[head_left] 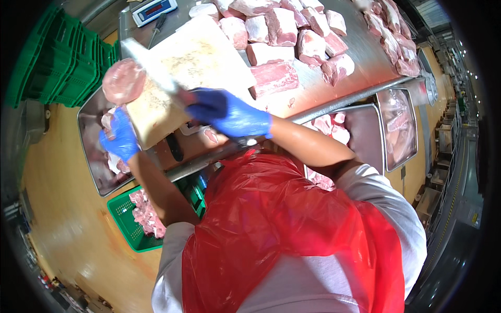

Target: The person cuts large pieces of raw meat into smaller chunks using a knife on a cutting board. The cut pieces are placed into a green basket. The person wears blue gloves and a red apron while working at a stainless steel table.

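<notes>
My right hand (pixel 229 112), in a blue glove, is closed round the handle of a knife (pixel 156 68). Its broad blade, smeared by motion, slants to the far left over the white cutting board (pixel 201 57). Beside the board's left edge, my left hand (pixel 121 136), also gloved in blue, is above a metal tub (pixel 96 167), fingers apart. Pieces of meat (pixel 108 122) lie in the tub by its fingers; whether it touches them I cannot tell. A round cut of raw meat (pixel 124 81) is at the board's far left edge, partly past it.
Several meat blocks (pixel 282 26) cover the steel table (pixel 360 62) beyond the board. A scale (pixel 152 11) stands far left. A dark-handled tool (pixel 175 147) lies near the table's front edge. Green crates (pixel 62 57) are stacked left; a green basket (pixel 121 219) of meat sits below.
</notes>
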